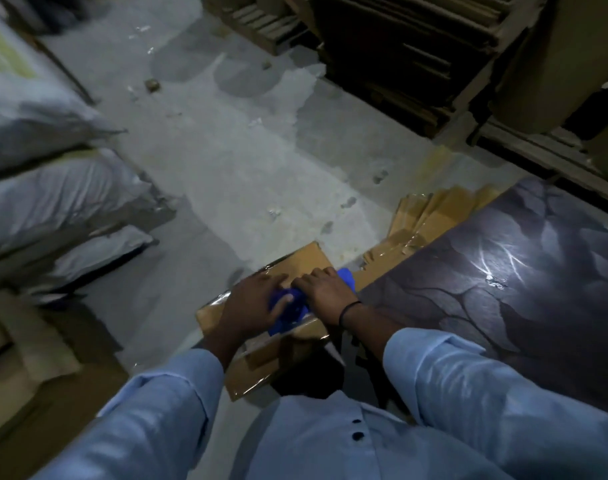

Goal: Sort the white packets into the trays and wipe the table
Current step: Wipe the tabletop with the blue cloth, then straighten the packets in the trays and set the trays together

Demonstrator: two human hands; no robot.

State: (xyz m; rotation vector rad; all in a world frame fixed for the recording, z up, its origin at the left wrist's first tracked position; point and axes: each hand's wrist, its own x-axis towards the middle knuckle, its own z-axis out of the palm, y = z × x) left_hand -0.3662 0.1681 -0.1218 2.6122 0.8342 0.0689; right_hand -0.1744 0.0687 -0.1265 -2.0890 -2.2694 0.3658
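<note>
We've got both hands on the blue cloth (290, 310), which is bunched up on top of a cardboard box (297, 259) just left of the dark table (503, 271). Left hand (256, 303) holds it with the thumb over the top, and right hand (325, 289) has its fingers curled down around the other end. White sacks (53, 192) are stacked off to the left.

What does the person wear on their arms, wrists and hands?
The left sleeve and right sleeve are long, light blue shirt cloth with cuffs ending short of the wrists. The left hand and right hand are bare, with no gloves. A thin black band circles the right wrist.
</note>
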